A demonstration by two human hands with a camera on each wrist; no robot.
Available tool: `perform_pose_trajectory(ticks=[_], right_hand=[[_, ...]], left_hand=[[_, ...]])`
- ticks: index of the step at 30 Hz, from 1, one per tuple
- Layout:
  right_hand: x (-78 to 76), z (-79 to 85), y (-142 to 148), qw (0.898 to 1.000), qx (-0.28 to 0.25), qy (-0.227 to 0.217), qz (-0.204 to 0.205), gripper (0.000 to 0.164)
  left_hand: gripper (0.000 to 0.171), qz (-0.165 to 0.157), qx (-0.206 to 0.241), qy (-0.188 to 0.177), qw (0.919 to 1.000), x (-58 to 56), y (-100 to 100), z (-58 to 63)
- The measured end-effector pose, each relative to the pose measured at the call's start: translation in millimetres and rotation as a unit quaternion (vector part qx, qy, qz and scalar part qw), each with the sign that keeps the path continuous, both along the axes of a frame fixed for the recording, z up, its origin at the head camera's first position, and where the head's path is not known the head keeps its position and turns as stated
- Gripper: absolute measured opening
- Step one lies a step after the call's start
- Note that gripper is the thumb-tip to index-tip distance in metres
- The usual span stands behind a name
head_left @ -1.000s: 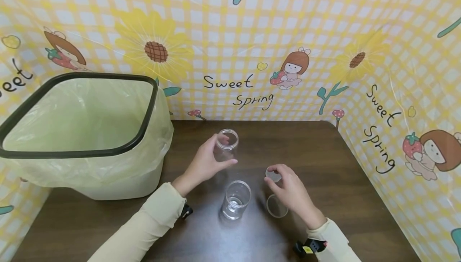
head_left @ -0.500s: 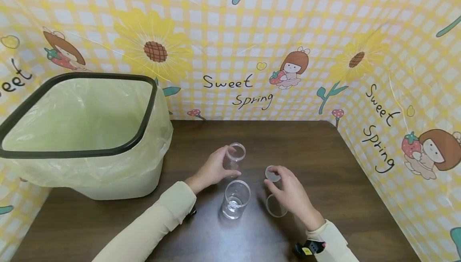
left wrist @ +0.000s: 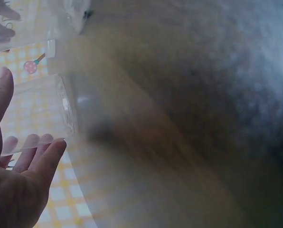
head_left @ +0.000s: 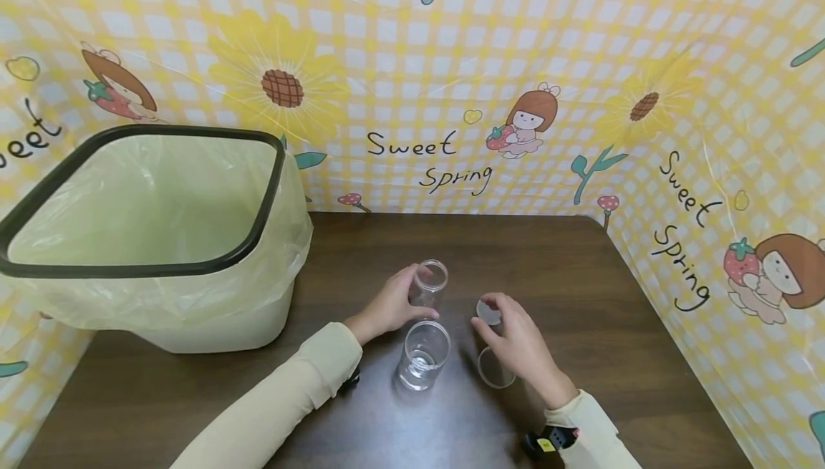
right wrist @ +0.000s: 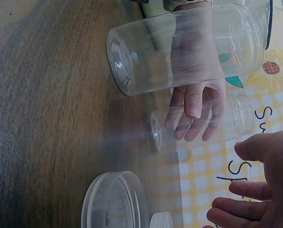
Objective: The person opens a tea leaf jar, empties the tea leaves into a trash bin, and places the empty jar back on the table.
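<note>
My left hand (head_left: 390, 306) grips a narrow clear plastic jar (head_left: 430, 284), thumb on the near side and fingers on the far side. The jar is upright with its mouth uncovered, and its base is close to the tabletop in the right wrist view. Just in front of it stands a wider clear jar (head_left: 422, 361), also lidless. My right hand (head_left: 520, 344) hovers over a small clear lid (head_left: 488, 313), fingers loosely bent and apart from it in the right wrist view. A larger round lid (right wrist: 114, 202) lies beside the small one, partly under my hand in the head view.
A bin (head_left: 225, 322) with a black rim and pale yellow liner stands at the left of the dark wooden table (head_left: 515, 247). Yellow checked cloth (head_left: 412, 97) with printed flowers rises behind and along the right side.
My left hand has brought the narrow jar rightward, toward me and lower, to just behind the wider jar. My right hand, both lids and the wider jar have stayed in place.
</note>
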State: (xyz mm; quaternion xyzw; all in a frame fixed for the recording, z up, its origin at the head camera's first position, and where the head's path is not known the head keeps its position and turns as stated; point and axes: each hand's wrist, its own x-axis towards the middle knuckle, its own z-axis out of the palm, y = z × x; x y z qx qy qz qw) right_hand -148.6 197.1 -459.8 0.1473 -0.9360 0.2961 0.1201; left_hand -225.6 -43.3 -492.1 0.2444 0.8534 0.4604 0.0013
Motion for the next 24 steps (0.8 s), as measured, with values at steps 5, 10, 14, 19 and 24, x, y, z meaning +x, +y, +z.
perform_pose_trajectory(ticks=[5,10,14,19,24], right_hand=[[-2.6,-1.2,-2.5,1.000,-0.012,-0.001,0.007,0.039],[-3.8,-0.5,-4.1,1.000,-0.019,-0.001,0.015,0.040],[-4.2,-1.0,-4.3,1.000,-0.019,-0.005,0.016,0.040],[-6.6,0.8,-3.3,1.000,-0.010,-0.002,0.013,0.040],[-11.2,9.5,-0.6,1.000,0.000,0.005,0.011,0.039]], left_hand=[[0.068,-0.013,-0.005,0.016,0.9998,0.5,3.7,-3.6],[0.069,-0.023,-0.002,0.021,0.9995,3.2,7.0,-1.8],[0.070,-0.031,0.000,0.025,0.9992,3.4,7.2,-2.8],[0.079,-0.049,0.003,0.012,0.9987,1.8,0.3,-2.0],[0.074,-0.034,0.022,-0.014,0.9991,-1.9,-15.2,10.8]])
